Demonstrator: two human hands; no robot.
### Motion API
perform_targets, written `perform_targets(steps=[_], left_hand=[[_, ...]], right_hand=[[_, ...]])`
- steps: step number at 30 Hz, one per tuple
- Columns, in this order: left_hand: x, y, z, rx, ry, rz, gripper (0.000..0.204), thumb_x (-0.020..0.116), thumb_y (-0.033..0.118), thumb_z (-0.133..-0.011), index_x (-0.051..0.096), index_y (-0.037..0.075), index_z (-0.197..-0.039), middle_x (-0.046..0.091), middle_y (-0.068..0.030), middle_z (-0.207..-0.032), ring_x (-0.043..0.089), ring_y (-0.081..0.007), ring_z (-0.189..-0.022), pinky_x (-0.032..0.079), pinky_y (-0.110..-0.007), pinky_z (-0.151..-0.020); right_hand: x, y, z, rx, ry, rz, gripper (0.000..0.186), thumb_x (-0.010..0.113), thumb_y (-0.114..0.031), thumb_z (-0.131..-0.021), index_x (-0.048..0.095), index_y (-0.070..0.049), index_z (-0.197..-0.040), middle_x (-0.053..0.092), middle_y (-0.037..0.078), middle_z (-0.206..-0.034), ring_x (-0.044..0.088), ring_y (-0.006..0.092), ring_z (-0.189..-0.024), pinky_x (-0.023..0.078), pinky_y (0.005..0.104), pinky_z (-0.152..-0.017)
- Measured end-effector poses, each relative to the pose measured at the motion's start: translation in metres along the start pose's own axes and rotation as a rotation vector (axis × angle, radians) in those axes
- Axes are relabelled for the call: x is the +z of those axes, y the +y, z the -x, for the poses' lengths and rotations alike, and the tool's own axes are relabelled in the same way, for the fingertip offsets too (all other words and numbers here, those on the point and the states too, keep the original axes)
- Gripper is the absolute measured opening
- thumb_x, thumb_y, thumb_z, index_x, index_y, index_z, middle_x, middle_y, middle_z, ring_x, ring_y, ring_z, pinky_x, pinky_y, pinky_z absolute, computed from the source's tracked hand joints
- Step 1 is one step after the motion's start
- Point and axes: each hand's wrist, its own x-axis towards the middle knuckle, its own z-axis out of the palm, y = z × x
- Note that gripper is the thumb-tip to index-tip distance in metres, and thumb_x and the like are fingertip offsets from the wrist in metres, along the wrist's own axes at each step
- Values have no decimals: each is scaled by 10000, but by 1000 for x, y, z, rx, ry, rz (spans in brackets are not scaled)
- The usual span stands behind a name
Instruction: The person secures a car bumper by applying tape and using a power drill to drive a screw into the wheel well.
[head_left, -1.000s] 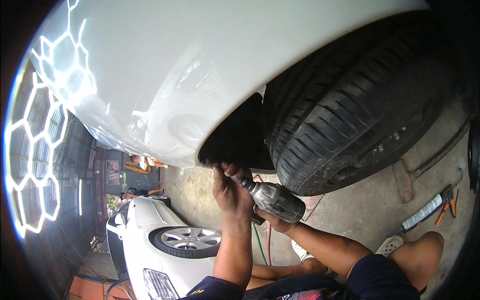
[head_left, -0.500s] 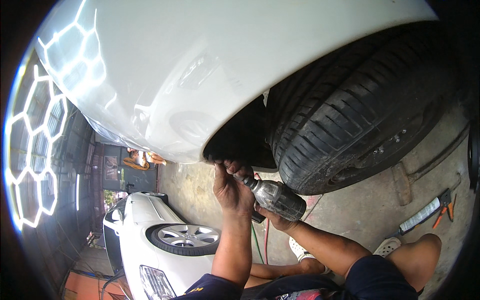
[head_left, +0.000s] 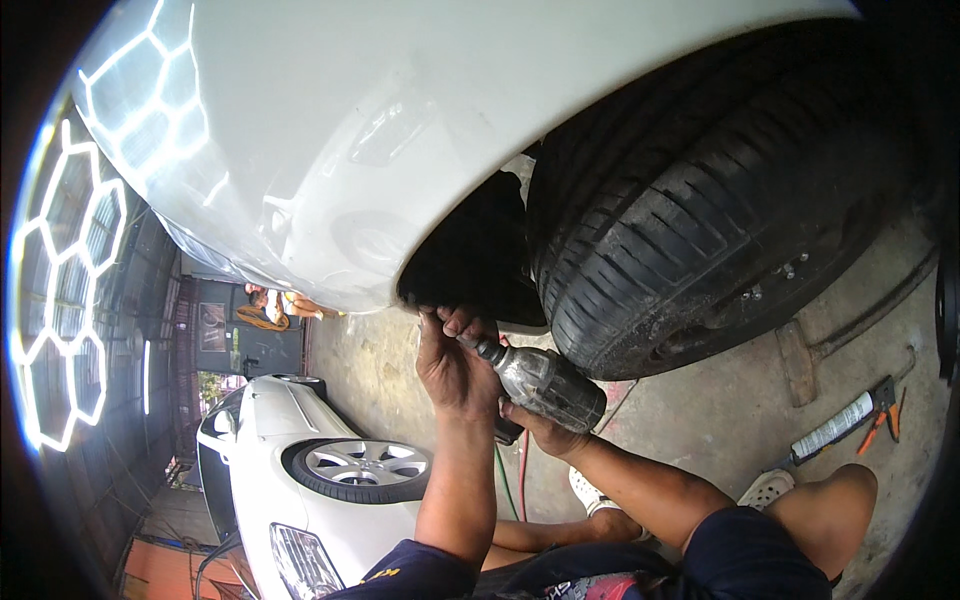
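Below the white car's bumper [head_left: 330, 150], in front of the black tire [head_left: 640, 260], my right hand [head_left: 548, 432] is wrapped round the grip of a grey and black impact wrench [head_left: 550, 390]. The tool's nose points up and left toward the bumper's lower edge. My left hand [head_left: 455, 368] is raised to that edge, its fingers curled close about the nose end. What the fingertips pinch is hidden against the dark wheel-well opening [head_left: 470, 250]. The wheel is turned outward, and its rim lies in shadow.
A hammer-like tool [head_left: 798, 365] with a long handle and a caulking gun [head_left: 840, 425] lie on the concrete at right. Green [head_left: 506, 485] and red [head_left: 523, 475] hoses run beneath my arms. Another white car [head_left: 265, 450] stands at left. One person [head_left: 285, 302] is far back.
The view has shifted slightly, so the bumper and tire sit a little differently in the picture. Both hands and the impact wrench stay at the bumper's lower edge, with the same hold.
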Motion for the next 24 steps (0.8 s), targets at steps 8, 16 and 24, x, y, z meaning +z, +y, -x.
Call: perform_targets(steps=[8, 16, 24], left_hand=[[1, 0, -1, 11, -39, -27, 194, 552, 201, -1087, 624, 37, -1164, 607, -58, -998, 530, -136, -852, 448, -285, -772], [4, -2, 0, -9, -14, 7, 208, 556, 198, -1083, 628, 35, -1190, 628, -60, -1005, 551, -145, -862, 467, -293, -775], [6, 1, -2, -55, -37, 38, 219, 559, 218, -1082, 669, 60, -1189, 679, -69, -1037, 582, -154, -902, 496, -312, -790]], right_hand=[[-2, 4, 1, 74, -26, -27, 403, 788, -214, -877, 665, -61, -1229, 700, 123, -1146, 653, 281, -1072, 495, 422, -963], [3, 7, 3, 40, -4, -79, 382, 780, -195, -896, 655, -63, -1232, 697, 103, -1132, 643, 250, -1060, 490, 397, -962], [7, 26, 8, 176, -95, -342, 331, 773, -181, -904, 653, -63, -1188, 669, 79, -1064, 619, 217, -995, 488, 391, -914]])
